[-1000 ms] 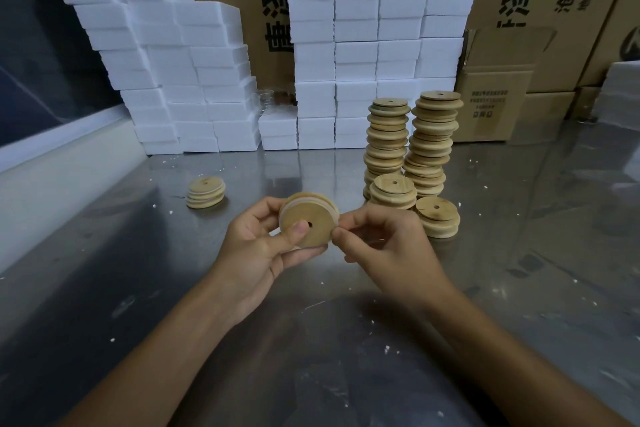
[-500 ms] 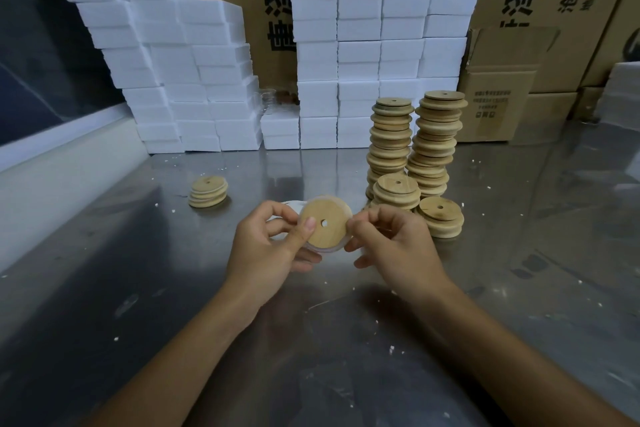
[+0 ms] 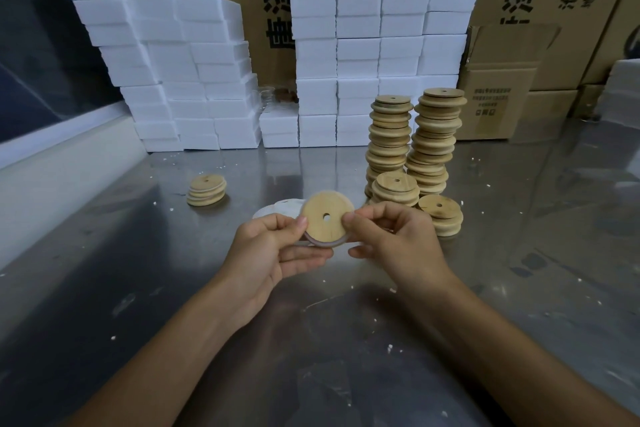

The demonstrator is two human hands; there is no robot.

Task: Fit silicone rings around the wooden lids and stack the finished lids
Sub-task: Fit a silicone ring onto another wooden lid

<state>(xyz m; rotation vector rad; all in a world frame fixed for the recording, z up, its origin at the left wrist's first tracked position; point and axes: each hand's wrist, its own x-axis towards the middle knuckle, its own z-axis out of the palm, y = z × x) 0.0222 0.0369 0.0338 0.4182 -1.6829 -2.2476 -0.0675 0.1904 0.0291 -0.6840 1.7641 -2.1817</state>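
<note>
Wooden lid (image 3: pixel 327 216) is held above the tabletop (image 3: pixel 519 288) between both hands: left hand (image 3: pixel 273 246) pinches its left edge, right hand (image 3: pixel 391 239) its right. A ring (image 3: pixel 323 242) hangs at its lower rim. Lid stacks (image 3: pixel 415 146) stand behind, toward the far edge.

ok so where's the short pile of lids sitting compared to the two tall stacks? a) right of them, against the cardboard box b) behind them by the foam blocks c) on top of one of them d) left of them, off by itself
d: the short pile of lids sits alone on the metal table, well to the left of the two tall stacks.
</note>
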